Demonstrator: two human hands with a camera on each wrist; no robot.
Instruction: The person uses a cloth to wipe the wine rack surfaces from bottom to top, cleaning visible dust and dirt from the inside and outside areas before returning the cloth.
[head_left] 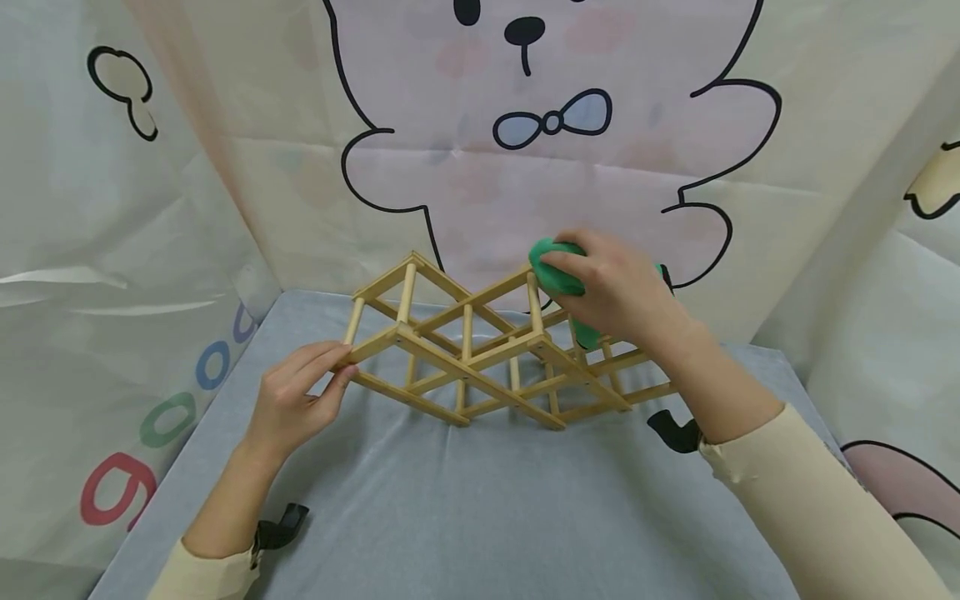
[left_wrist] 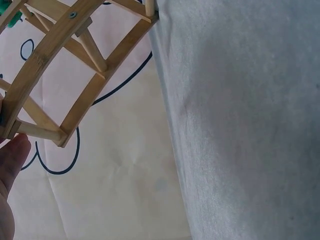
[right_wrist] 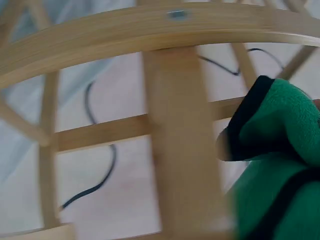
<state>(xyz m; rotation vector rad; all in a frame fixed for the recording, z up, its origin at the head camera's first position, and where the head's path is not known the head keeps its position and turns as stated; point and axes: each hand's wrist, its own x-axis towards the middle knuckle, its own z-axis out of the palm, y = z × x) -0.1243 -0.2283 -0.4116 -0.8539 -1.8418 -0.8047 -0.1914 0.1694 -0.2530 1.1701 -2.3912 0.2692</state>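
A lattice rack of light wooden slats and round dowels (head_left: 480, 380), perhaps a folding one, stands on the blue-grey cloth. My left hand (head_left: 296, 396) pinches its left end, with the thumb below; the left wrist view shows that thumb (left_wrist: 12, 157) against a corner dowel. My right hand (head_left: 618, 287) grips a bunched green cloth (head_left: 557, 279) at an upper corner of the rack, right of its middle. In the right wrist view the cloth (right_wrist: 287, 115) shows black edging and lies beside a wide slat (right_wrist: 180, 110). Most right-hand fingertips are hidden.
The blue-grey covered table (head_left: 450, 517) reaches toward me. Close behind it hangs a pale backdrop (head_left: 480, 175) with a cartoon bear, and printed side panels flank both sides. A black strap end (head_left: 675, 432) sticks out by the right wrist, another strap (head_left: 283, 527) by the left.
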